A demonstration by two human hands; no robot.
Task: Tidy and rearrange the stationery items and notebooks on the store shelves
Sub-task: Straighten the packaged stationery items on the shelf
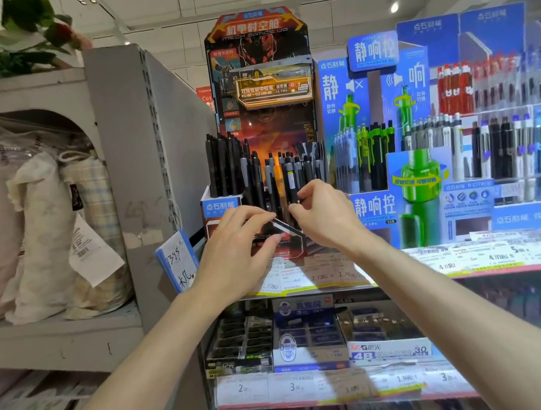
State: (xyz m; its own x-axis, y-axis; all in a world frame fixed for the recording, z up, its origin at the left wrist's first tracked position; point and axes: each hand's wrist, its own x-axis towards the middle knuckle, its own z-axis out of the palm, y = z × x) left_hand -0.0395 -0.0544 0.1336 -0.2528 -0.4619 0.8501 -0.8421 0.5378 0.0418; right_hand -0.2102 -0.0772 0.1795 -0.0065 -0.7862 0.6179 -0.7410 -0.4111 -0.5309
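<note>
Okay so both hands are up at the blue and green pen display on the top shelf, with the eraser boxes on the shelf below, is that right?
Not quite. In the head view the left hand and right hand are at the black and orange pen display, left of the blue and green one. The eraser boxes do sit below.

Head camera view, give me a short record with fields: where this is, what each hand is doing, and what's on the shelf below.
place: store shelf with paper price tags along its edge
main item: black and orange cardboard pen display with upright dark pens
left hand: fingers curled at the display's front, on a small pale strip
right hand: pinching a dark pen in the display
neighbour: blue cardboard pen display to the right
below: white and blue eraser boxes
</note>
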